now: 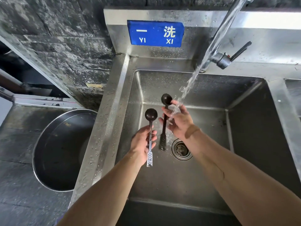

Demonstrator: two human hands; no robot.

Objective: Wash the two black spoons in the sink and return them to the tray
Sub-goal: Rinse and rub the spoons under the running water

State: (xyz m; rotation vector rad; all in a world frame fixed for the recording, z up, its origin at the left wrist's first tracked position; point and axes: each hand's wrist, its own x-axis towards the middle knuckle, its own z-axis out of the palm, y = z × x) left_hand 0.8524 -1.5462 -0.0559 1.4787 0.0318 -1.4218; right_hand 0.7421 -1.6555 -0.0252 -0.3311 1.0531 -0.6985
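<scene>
Dark, rough stone wall (61, 46) fills the far left of the scene, and a wet stainless steel sink (203, 168) takes up the middle and right. On the steel backsplash at the far side sits a blue rectangular sign (155, 33) with white characters and the letters YI and XI. A steel tap (223, 59) with a dark lever stands at the far right of the basin, and a clear stream of water (210, 51) falls slantwise from the upper right down toward the middle of the basin. A round metal drain strainer (181, 150) lies in the basin floor. To the left of the sink, a large round dark metal basin (63, 149) rests on a grey surface.

Both bare forearms reach in from the near edge. The left hand (143, 145) is closed around the patterned silver handle of a black round-bowled spoon (151, 115), bowl pointing far, handle end sticking out toward the near side. Just to its right, the right hand (179, 121) grips the dark shaft of a second black spoon (166, 99), fingers wrapped on it below the bowl; the water stream lands on this hand. Both spoons hang above the basin, close together but not touching.
</scene>
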